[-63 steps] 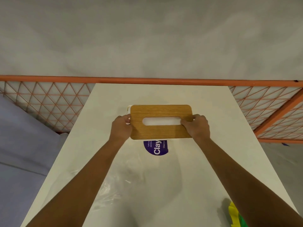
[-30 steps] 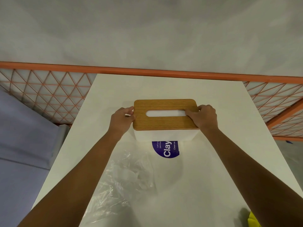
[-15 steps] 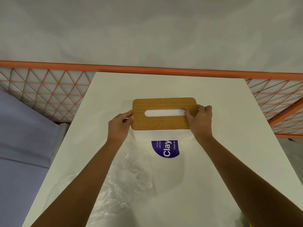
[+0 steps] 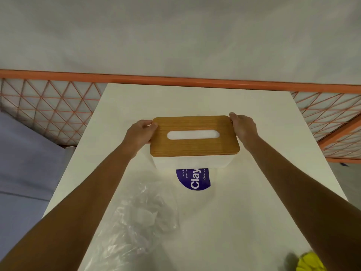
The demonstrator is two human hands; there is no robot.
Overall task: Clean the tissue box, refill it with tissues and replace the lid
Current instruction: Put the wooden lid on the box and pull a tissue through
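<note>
A white tissue box (image 4: pixel 192 162) stands in the middle of the white table (image 4: pixel 254 192). A wooden lid (image 4: pixel 193 145) with an oval slot lies flat on top of it, and white tissue (image 4: pixel 193 134) shows through the slot. My left hand (image 4: pixel 139 133) grips the lid's left end, thumb on top. My right hand (image 4: pixel 243 127) grips the lid's right end at the far corner. The box's sides are mostly hidden under the lid.
A crumpled clear plastic wrapper (image 4: pixel 140 218) lies on the table near me. A purple round label (image 4: pixel 194 178) sits just in front of the box. A yellow cloth (image 4: pixel 309 264) peeks in at the bottom right. An orange mesh railing (image 4: pixel 48 114) runs behind the table.
Both hands slid from near the slot out to the lid's two ends. The lid now lies square on the box.
</note>
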